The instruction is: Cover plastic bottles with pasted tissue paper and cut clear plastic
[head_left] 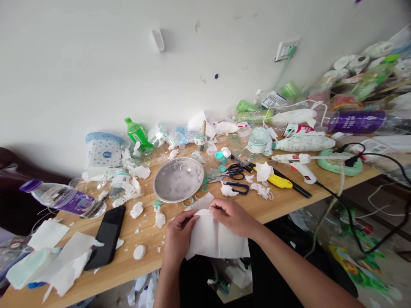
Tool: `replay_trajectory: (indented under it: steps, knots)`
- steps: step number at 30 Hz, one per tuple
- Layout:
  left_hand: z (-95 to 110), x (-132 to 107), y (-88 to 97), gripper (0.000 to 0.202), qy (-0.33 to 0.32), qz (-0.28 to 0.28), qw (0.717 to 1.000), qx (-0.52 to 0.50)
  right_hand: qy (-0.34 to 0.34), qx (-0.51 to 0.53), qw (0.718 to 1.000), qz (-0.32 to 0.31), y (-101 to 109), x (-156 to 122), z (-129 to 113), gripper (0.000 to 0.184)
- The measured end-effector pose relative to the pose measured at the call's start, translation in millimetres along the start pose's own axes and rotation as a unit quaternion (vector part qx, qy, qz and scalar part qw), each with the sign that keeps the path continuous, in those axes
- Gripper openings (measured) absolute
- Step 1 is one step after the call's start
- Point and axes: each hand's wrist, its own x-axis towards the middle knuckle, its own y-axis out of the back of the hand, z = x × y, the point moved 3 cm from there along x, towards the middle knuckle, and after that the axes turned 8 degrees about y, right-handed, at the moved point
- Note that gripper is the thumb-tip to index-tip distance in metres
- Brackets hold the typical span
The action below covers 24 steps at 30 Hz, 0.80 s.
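A white sheet of tissue paper (208, 237) hangs at the table's front edge, pinched along its top by both hands. My left hand (181, 231) grips its upper left part between thumb and fingers. On the upper right, the fingers of my right hand (229, 216) are closed on the same sheet. Just beyond the hands stands a metal bowl (178, 179) with a whitish film inside. Scissors (229, 173) with dark handles lie right of the bowl, near crumpled tissue scraps (228, 189).
A black phone (105, 235), a purple-labelled bottle (64, 197) and torn tissue (69, 261) lie on the left. To the right are a yellow utility knife (279, 181), a glue gun (298, 164) and a green power strip (340, 164) with trailing cords. Bottles line the wall.
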Motion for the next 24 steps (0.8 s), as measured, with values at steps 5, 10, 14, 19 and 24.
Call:
replay_trajectory:
  steps: [5, 10, 14, 19, 24]
  knots:
    - [1.2, -1.4, -1.1, 0.027, -0.006, 0.007, 1.000, 0.009, 0.006, -0.003, 1.000, 0.002, -0.1, -0.3, -0.3, 0.017]
    - [2.7, 0.3, -0.8, 0.026, -0.031, 0.013, 0.999, 0.023, 0.033, 0.002, 0.999, 0.012, -2.3, 0.6, 3.7, 0.023]
    - [5.5, -2.9, 0.5, 0.023, -0.083, 0.041, 0.995, 0.046, 0.076, -0.001, 0.996, 0.054, 0.8, -0.8, 1.7, 0.037]
    - [12.8, -37.8, 3.3, 0.014, -0.201, 0.103, 0.971, 0.083, 0.131, -0.050, 0.989, 0.056, 8.7, -24.0, -29.5, 0.053]
    - [17.6, -88.0, 0.4, 0.017, -0.248, 0.153, 0.953, 0.089, 0.141, -0.068, 0.987, 0.043, 2.6, -60.1, -61.6, 0.023]
